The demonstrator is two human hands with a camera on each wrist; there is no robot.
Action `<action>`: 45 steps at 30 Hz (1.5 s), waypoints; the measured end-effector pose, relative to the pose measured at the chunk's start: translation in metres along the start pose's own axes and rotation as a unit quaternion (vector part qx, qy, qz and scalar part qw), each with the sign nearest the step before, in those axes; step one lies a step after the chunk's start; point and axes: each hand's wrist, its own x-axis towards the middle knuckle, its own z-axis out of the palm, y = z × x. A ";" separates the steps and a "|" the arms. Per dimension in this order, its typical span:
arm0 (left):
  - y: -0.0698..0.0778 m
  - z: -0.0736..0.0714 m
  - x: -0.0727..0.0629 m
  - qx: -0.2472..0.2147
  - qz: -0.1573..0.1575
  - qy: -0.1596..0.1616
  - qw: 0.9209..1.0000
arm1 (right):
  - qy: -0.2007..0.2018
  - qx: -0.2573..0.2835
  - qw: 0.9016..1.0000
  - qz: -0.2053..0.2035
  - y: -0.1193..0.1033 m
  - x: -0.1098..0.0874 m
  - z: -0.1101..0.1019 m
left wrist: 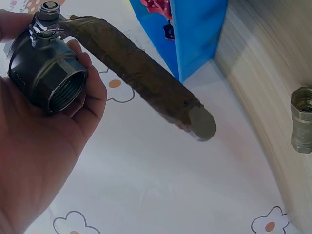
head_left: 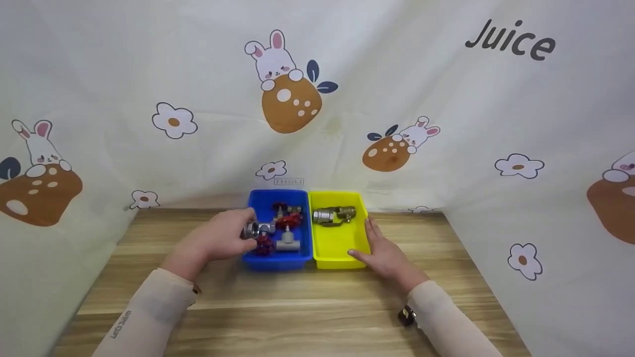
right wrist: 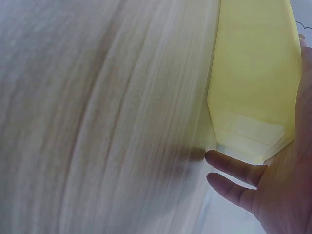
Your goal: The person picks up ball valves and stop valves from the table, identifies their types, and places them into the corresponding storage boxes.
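Observation:
My left hand (head_left: 221,235) is at the left side of the blue bin (head_left: 280,265). In the left wrist view its fingers grip a metal ball valve (left wrist: 51,73) with a long, brown-wrapped lever pointing away. Inside the blue bin lie red-handwheel valves (head_left: 289,220) and a grey tee-shaped valve body (head_left: 287,245). My right hand (head_left: 389,253) rests along the right wall of the yellow bin (head_left: 340,264), fingers extended outside and thumb over its front corner. The yellow bin holds a silver ball valve (head_left: 323,216) and a brass one (head_left: 347,213) towards the back.
The two bins stand side by side on a wood-grain table (head_left: 297,307), close to the printed backdrop (head_left: 213,153). Backdrop sheets also rise at left and right. In the left wrist view a brass fitting (left wrist: 302,119) appears at the right edge.

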 end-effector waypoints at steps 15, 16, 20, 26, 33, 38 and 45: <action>0.011 0.004 0.015 0.004 -0.010 0.000 1.000 | -0.002 0.001 1.000 0.012 -0.001 0.000 0.001; 0.012 0.004 0.016 0.007 -0.009 0.001 1.000 | -0.003 0.000 1.000 0.013 -0.001 0.000 0.001; 0.015 0.005 0.021 0.020 -0.013 -0.004 1.000 | -0.002 -0.003 1.000 0.017 0.000 0.000 0.001; 0.021 0.005 0.028 0.032 -0.024 -0.012 0.999 | -0.004 0.000 1.000 0.018 0.000 0.001 0.002; 0.029 0.003 0.038 0.046 -0.020 -0.007 0.999 | -0.001 0.007 1.000 0.011 0.000 0.001 0.002; 0.035 0.003 0.049 0.059 -0.005 0.012 0.998 | -0.004 0.008 1.000 0.015 0.000 0.001 0.002; 0.046 0.004 0.065 0.060 0.000 0.022 0.998 | -0.002 0.005 1.000 0.010 0.001 0.001 0.002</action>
